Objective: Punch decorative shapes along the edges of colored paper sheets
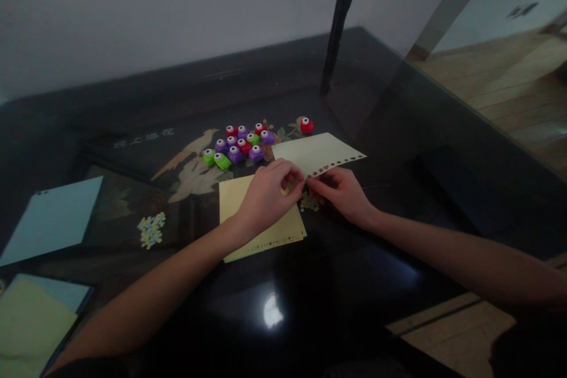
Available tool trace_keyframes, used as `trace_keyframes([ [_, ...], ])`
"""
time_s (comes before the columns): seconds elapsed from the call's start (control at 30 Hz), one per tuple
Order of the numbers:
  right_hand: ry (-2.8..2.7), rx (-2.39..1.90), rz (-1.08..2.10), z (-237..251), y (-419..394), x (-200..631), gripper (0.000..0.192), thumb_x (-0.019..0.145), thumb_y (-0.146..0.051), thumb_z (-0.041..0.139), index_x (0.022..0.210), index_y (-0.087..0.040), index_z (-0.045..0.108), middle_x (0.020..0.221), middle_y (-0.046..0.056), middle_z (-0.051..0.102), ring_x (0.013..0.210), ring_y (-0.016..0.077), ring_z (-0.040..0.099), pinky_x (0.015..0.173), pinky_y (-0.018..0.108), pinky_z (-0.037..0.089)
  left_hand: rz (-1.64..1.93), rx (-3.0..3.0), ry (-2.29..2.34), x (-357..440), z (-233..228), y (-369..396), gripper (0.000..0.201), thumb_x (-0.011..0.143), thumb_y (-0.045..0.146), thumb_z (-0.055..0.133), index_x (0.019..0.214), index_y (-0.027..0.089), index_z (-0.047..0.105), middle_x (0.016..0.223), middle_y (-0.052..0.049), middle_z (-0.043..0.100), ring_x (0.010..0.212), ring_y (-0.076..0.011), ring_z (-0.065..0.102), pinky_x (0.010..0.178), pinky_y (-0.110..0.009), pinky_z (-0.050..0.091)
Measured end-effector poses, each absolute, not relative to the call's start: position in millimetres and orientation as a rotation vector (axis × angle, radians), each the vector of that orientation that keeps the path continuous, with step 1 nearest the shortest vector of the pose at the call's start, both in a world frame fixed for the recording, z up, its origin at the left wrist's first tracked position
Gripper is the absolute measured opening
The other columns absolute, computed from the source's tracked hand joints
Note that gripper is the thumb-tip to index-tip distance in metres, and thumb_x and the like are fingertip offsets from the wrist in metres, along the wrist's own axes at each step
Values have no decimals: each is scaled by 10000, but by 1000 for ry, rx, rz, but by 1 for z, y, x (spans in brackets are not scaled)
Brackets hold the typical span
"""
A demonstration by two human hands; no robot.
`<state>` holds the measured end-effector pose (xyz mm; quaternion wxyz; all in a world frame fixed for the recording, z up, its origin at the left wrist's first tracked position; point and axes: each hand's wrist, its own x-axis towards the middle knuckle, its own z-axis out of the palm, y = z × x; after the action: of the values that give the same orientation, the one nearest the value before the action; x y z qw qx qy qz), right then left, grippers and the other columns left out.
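Cream card (pixel 316 152), punched along its near edge, is being held just above the black table (pixel 345 283). That edge is being pinched by the right hand (pixel 343 192), fingers closed. A small yellow punch (pixel 284 190) is being gripped by the curled left hand (pixel 268 195) over a yellow sheet (pixel 259 230). Coloured punches (pixel 239 144) are being left clustered behind.

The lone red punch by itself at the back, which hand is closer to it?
Right. The right hand sits just below the lone red punch, under the cream paper. The left hand is farther left.
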<state>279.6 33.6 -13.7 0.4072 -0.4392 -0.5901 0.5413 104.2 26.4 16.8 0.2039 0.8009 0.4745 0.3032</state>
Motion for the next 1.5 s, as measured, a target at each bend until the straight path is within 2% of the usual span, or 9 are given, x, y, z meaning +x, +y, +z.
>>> trace_keyframes([
  [0.5,-1553,-1108,1319,-15,35,277,202,781,-348,630,698,-165,601,568,-15,570,470,73,474,437,237,377,767,2367,1378,104,19,24,53,797,127,586,811,177,577,757,6,600,676,-137,553,666,-297,392],
  [0.9,-1406,-1071,1457,-11,33,277,223,772,-359,658,682,-166,593,577,-17,590,471,72,493,453,233,399,922,2310,1290,104,14,26,95,811,95,579,778,182,561,722,11,578,682,-137,558,659,-279,427],
  [1.5,-1331,-1086,1534,-12,30,273,216,786,-322,637,641,-168,594,555,-21,575,456,67,480,445,240,381,1007,2328,1272,105,4,26,107,850,131,578,764,191,555,699,21,578,678,-137,546,663,-279,401],
])
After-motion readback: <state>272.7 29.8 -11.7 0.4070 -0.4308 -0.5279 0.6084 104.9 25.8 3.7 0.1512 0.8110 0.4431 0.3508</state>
